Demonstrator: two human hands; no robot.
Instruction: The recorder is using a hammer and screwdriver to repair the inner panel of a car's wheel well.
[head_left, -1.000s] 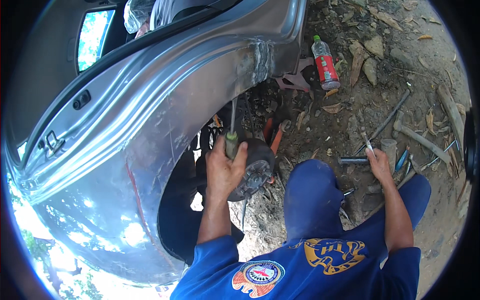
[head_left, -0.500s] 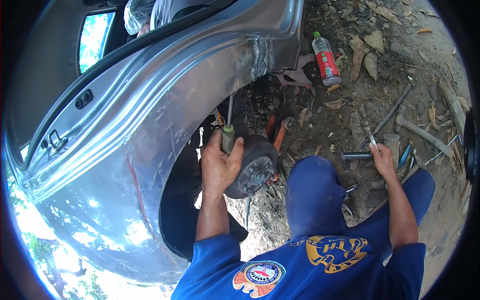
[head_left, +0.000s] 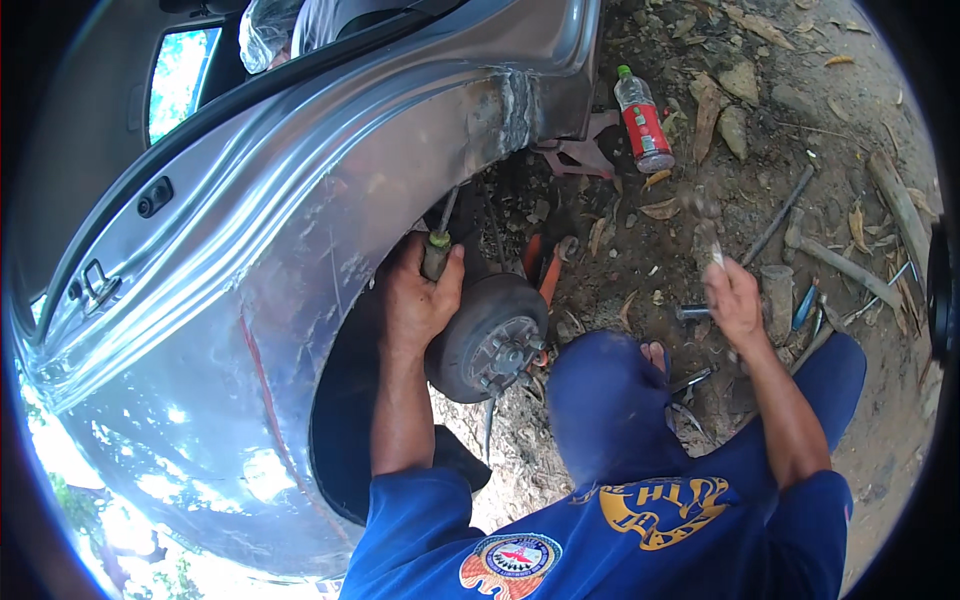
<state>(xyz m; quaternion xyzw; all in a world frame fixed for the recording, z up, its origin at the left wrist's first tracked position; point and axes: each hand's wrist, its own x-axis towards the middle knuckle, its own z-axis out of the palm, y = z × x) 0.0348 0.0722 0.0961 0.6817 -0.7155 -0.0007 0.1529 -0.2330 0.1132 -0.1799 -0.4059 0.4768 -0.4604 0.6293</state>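
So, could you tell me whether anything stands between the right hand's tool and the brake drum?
Yes: the person's raised blue-trousered knee sits between the right hand, which holds a blurred metal tool, and the brake drum. The left hand already grips a screwdriver at the drum.

The car body [head_left: 250, 330] is shiny silver with a thin red streak and brown rusty marks. The brake drum [head_left: 490, 335] is dark grey and rusty brown. The screwdriver [head_left: 436, 255] has a green and dull brown handle. The bottle [head_left: 643, 120] is clear, with a red label and a green cap. The shirt [head_left: 600, 540] is bright blue with 1 yellow patch and 1 round red and white badge. The ground [head_left: 760, 150] is brown dirt with dry tan leaves.
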